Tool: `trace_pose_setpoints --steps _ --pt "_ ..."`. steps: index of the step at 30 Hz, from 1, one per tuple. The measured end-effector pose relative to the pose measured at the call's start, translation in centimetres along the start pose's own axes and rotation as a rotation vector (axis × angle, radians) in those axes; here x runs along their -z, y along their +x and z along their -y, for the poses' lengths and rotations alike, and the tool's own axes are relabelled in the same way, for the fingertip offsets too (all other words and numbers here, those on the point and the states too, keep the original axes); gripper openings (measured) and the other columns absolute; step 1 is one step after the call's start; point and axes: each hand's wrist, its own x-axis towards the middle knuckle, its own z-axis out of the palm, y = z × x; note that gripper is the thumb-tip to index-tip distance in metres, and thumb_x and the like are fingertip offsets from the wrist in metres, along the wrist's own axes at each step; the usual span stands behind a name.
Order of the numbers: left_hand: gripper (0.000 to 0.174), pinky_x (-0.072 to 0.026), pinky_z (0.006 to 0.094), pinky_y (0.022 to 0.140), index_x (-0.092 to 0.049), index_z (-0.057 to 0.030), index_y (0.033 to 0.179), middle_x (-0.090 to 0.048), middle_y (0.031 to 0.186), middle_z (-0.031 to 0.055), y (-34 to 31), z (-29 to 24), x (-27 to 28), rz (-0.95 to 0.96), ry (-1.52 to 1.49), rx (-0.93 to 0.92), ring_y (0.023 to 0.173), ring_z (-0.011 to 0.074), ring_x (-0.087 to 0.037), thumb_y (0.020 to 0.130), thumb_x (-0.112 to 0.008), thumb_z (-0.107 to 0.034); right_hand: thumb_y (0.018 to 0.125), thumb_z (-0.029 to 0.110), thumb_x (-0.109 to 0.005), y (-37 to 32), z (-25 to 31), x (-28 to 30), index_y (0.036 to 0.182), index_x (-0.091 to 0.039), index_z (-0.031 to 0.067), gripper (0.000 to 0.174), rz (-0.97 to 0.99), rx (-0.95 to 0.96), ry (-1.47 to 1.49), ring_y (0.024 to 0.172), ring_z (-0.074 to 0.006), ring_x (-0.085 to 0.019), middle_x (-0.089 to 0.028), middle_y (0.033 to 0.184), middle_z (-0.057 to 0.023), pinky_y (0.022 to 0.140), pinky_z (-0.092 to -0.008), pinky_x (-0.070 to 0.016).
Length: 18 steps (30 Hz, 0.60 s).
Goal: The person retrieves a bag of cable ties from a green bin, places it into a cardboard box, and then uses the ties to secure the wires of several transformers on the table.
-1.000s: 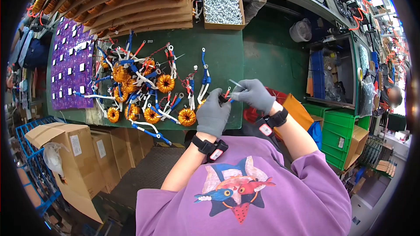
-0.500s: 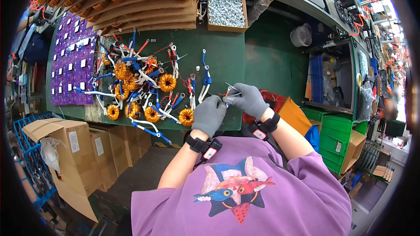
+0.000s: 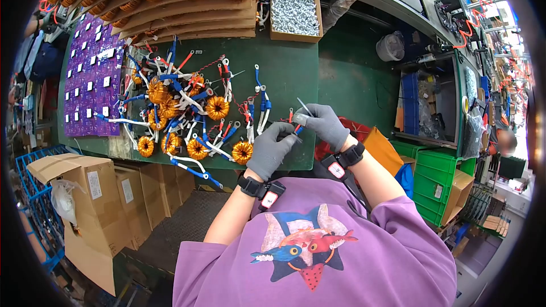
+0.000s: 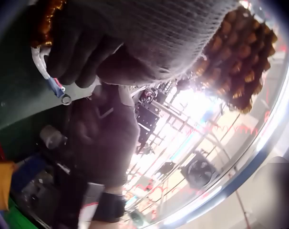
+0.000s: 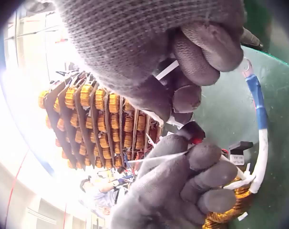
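Grey gloves cover both hands. In the head view the left hand (image 3: 271,151) pinches a thin wire bundle with a black sleeve (image 5: 191,130), its thumb and forefinger meeting there in the right wrist view. Close beside it, the right hand (image 3: 324,127) grips a thin white strip (image 3: 305,107) that sticks up past its fingertips. A red lead with a ring terminal (image 3: 291,115) shows between the hands. Under the left hand, in the right wrist view, lie an orange coil (image 5: 226,208) and a white cable with a blue sleeve (image 5: 259,106). The strip's far end is hidden by fingers.
Left of the hands, several copper coils (image 3: 217,108) with tangled cables lie on the green table (image 3: 284,57). Beyond are purple boards (image 3: 91,79), stacked cardboard layers (image 3: 199,17) holding coils, and a box of screws (image 3: 295,35). Green crates (image 3: 435,190) stand right.
The right hand has moved slightly left since the first frame. The left hand has shifted a little left and down. The strip's angle has changed, and a blue-and-white cable's top end has slid left.
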Motion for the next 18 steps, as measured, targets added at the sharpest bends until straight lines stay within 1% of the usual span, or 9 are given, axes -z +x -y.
trace_pose_setpoints --steps 2,4,8,10,11,14,16,17,18 --pt "0.018 -0.0491 0.0233 0.061 -0.062 0.0005 0.098 -0.066 0.088 0.0066 0.0 -0.1 -0.1 -0.033 0.142 -0.04 0.072 0.011 -0.061 0.084 -0.064 -0.011 0.087 0.028 -0.065 0.0 0.2 -0.2 0.094 -0.065 0.0 0.028 -0.013 0.027 0.058 0.067 -0.0054 -0.05 -0.058 0.074 0.0005 0.059 -0.0225 -0.0405" --pt "0.017 -0.0487 0.0228 0.059 -0.065 0.0008 0.094 -0.066 0.08 0.0055 0.3 -0.6 -0.2 -0.096 0.043 0.088 0.067 0.0096 -0.06 0.082 -0.068 -0.011 0.089 0.028 -0.064 -0.2 0.9 -0.1 0.094 -0.064 0.002 0.027 0.015 -0.115 0.153 0.055 -0.0022 -0.043 -0.055 0.071 0.0033 0.048 -0.0196 -0.0326" --pt "0.014 -0.0485 0.0228 0.058 -0.066 0.0006 0.09 -0.065 0.076 0.0052 0.9 -0.8 0.0 -0.093 0.041 0.132 0.064 0.01 -0.06 0.083 -0.067 -0.011 0.087 0.028 -0.067 0.5 -0.1 0.7 0.099 -0.065 0.0032 0.027 0.094 -0.267 0.318 0.058 -0.0041 -0.046 -0.058 0.074 0.0023 0.05 -0.0202 -0.0352" --pt "0.013 -0.0484 0.0231 0.056 -0.066 0.0008 0.088 -0.065 0.074 0.0057 1.2 -0.8 0.2 -0.069 -0.023 0.156 0.061 0.0104 -0.06 0.083 -0.066 -0.011 0.087 0.029 -0.067 0.6 -0.3 0.8 0.098 -0.065 0.0044 0.027 0.139 -0.283 0.444 0.05 -0.002 -0.038 -0.055 0.071 0.0043 0.044 -0.0192 -0.0259" --pt "0.013 -0.0484 0.0231 0.056 -0.066 0.0008 0.088 -0.065 0.074 0.0057 1.3 -0.8 0.2 -0.07 -0.023 0.155 0.061 0.0104 -0.06 0.083 -0.066 -0.011 0.087 0.029 -0.067 0.7 -0.3 0.9 0.098 -0.065 0.0044 0.027 0.14 -0.282 0.443 0.05 -0.002 -0.038 -0.055 0.071 0.0043 0.044 -0.0192 -0.0259" --pt "0.013 -0.0483 0.0229 0.056 -0.065 0.0009 0.087 -0.065 0.074 0.0055 1.4 -0.8 0.1 -0.075 -0.019 0.152 0.062 0.0101 -0.06 0.083 -0.064 -0.011 0.086 0.027 -0.068 0.8 -0.3 0.9 0.097 -0.066 0.0029 0.026 0.159 -0.285 0.43 0.056 -0.0036 -0.046 -0.058 0.073 0.0024 0.048 -0.0201 -0.0338" --pt "0.021 -0.0491 0.0261 0.057 -0.064 0.0014 0.095 -0.065 0.074 0.0063 1.4 -0.7 -0.5 -0.123 0.088 0.147 0.062 0.0129 -0.061 0.083 -0.065 -0.016 0.084 0.024 -0.068 0.4 -0.2 0.2 0.092 -0.067 0.0015 0.024 0.042 0.004 0.075 0.064 -0.0061 -0.052 -0.061 0.075 0.0005 0.056 -0.0224 -0.0409" --pt "0.021 -0.0491 0.0261 0.057 -0.064 0.0014 0.095 -0.065 0.074 0.0063 1.3 -0.6 -1.1 -0.127 0.085 0.146 0.062 0.0129 -0.061 0.083 -0.065 -0.016 0.084 0.024 -0.068 0.2 -0.1 0.2 0.092 -0.067 0.0015 0.024 0.047 0.006 0.072 0.064 -0.0061 -0.052 -0.061 0.075 0.0005 0.056 -0.0224 -0.0409" --pt "0.026 -0.0497 0.0296 0.059 -0.062 -0.0004 0.1 -0.065 0.074 0.0077 1.1 -0.5 -1.7 -0.23 0.338 -0.039 0.063 0.0169 -0.063 0.083 -0.066 -0.02 0.083 0.023 -0.069 0.0 0.1 0.4 0.09 -0.067 0.001 0.024 0.006 0.062 -0.055 0.067 -0.0068 -0.053 -0.062 0.076 0.0 0.059 -0.0234 -0.0427"
